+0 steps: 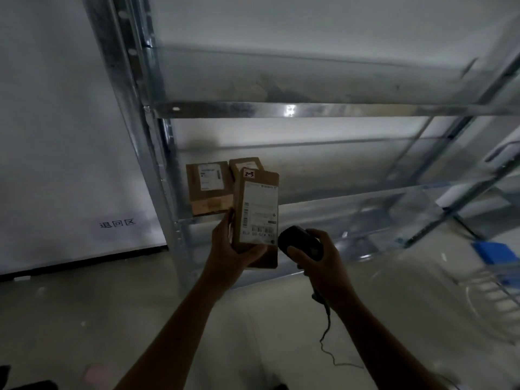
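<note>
My left hand point(230, 249) grips a flat brown cardboard parcel point(257, 212) by its lower end and holds it upright, its white shipping label facing me. A small tag reading "2-3" sits at its top. My right hand point(320, 257) grips a black handheld scanner point(299, 242) just to the right of the parcel's lower edge. The scanner's thin cable point(327, 333) hangs down towards the floor. Behind the held parcel, two more labelled brown parcels point(208, 187) stand on the metal shelf point(323, 205).
A galvanised metal rack point(157, 136) with several shelves fills the middle and right. A white wall panel with printed characters point(117, 223) stands at the left. A blue object point(495, 253) and a wire basket point(495, 294) lie at the right edge on the pale floor.
</note>
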Tool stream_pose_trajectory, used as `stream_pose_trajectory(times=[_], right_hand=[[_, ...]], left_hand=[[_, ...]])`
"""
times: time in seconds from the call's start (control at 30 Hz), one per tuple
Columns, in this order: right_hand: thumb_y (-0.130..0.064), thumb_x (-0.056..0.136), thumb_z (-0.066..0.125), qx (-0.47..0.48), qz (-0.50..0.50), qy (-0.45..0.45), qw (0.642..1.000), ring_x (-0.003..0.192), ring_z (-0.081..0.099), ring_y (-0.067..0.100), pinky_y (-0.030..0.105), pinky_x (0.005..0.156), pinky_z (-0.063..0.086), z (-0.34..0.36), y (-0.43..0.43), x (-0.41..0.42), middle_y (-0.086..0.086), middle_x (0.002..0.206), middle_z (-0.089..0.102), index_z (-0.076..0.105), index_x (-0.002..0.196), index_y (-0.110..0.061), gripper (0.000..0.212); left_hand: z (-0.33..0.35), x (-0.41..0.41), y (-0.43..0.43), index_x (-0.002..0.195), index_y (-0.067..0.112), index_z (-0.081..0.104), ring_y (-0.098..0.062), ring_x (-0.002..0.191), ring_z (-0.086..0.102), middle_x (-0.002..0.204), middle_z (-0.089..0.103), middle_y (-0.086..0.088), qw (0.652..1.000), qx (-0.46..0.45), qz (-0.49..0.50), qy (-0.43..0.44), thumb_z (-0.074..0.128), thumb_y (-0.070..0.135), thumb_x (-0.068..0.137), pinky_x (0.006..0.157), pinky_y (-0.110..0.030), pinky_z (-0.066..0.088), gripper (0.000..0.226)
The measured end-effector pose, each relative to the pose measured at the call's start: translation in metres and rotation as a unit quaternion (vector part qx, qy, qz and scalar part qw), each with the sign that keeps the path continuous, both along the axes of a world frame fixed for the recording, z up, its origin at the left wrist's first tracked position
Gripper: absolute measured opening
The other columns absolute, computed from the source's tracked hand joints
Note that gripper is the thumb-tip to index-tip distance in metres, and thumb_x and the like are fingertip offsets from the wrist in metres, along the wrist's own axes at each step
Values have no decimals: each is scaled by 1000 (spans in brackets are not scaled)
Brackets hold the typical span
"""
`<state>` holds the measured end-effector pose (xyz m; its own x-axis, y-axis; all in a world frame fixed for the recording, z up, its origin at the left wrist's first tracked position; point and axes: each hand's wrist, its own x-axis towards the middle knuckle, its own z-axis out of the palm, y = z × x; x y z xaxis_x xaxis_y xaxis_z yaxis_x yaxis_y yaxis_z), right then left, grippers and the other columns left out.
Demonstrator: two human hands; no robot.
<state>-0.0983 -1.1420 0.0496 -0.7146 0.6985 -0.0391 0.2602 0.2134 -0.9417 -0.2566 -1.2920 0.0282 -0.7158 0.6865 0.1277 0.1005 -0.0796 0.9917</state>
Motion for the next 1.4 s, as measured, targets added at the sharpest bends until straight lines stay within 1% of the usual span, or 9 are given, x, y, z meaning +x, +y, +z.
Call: stream_pose_trajectory(times=[0.1, 0.23, 0.53, 0.67, 0.73, 0.93, 1.03, 1.23, 1.4], right_hand=[[-39, 84, 80, 0, -31, -16, 999, 99, 70, 21, 22, 70, 56, -17, -2, 14, -2, 119, 65, 51, 130, -28, 55], [-35, 85, 81, -26, -87, -9, 996, 98, 71, 23, 23, 70, 57, -28, 2, 39, -1, 119, 68, 54, 126, -31, 49], [-43, 81, 82, -2, -203, 19, 979, 90, 73, 16, 27, 71, 60, -24, 45, 102, -6, 112, 70, 55, 128, -31, 56], [-35, 82, 84, -6, -248, 53, 967, 85, 74, 18, 27, 67, 56, -24, 74, 135, -5, 106, 73, 57, 120, -39, 47], [-33, 83, 84, -15, -266, 72, 961, 86, 74, 19, 28, 68, 56, -21, 92, 152, -5, 106, 73, 57, 117, -42, 44], [-36, 83, 82, -13, -301, 99, 948, 91, 73, 17, 26, 71, 57, -7, 155, 203, -6, 112, 69, 54, 126, -34, 51], [-36, 84, 81, -12, -322, 106, 941, 94, 72, 19, 25, 73, 56, -6, 185, 233, -5, 114, 68, 53, 128, -31, 52], [-35, 84, 80, 1, -376, 104, 921, 92, 72, 20, 24, 70, 56, -7, 237, 289, -3, 114, 67, 53, 128, -30, 51], [-30, 84, 82, 19, -426, 109, 898, 91, 72, 17, 31, 76, 59, -9, 278, 305, -5, 110, 69, 56, 125, -32, 49]], left_hand=[[-14, 12, 4, 133, 50, 42, -8, 131, 57, 138, 57, 15, 999, -2, -31, -31, 82, 13, 83, 82, -18, 58, 74], [-24, 28, 22, 129, 54, 41, 3, 121, 62, 127, 61, 30, 995, -17, -70, -69, 79, 9, 84, 79, -19, 58, 74], [-13, 76, 96, 152, 47, 32, -16, 135, 55, 153, 44, 8, 984, -51, -152, -72, 87, 50, 66, 86, -30, 62, 103], [-7, 100, 138, 143, 60, 36, -19, 135, 56, 151, 48, 11, 980, -60, -178, -63, 88, 50, 65, 92, -43, 62, 94], [0, 115, 162, 142, 64, 35, -16, 133, 58, 151, 49, 15, 981, -75, -174, -39, 88, 55, 63, 92, -40, 62, 95], [16, 158, 240, 147, 57, 36, -15, 132, 57, 151, 46, 14, 975, -78, -206, 18, 88, 52, 65, 87, -31, 63, 97], [19, 180, 281, 142, 65, 35, -16, 133, 56, 152, 44, 14, 971, -88, -222, 33, 88, 57, 62, 89, -39, 63, 96], [18, 218, 352, 152, 51, 33, -9, 128, 60, 150, 49, 18, 961, -88, -263, 15, 89, 57, 62, 95, -44, 61, 106], [12, 240, 409, 152, 53, 33, -11, 126, 62, 153, 46, 12, 946, -95, -309, 2, 89, 58, 64, 91, -42, 63, 104]])
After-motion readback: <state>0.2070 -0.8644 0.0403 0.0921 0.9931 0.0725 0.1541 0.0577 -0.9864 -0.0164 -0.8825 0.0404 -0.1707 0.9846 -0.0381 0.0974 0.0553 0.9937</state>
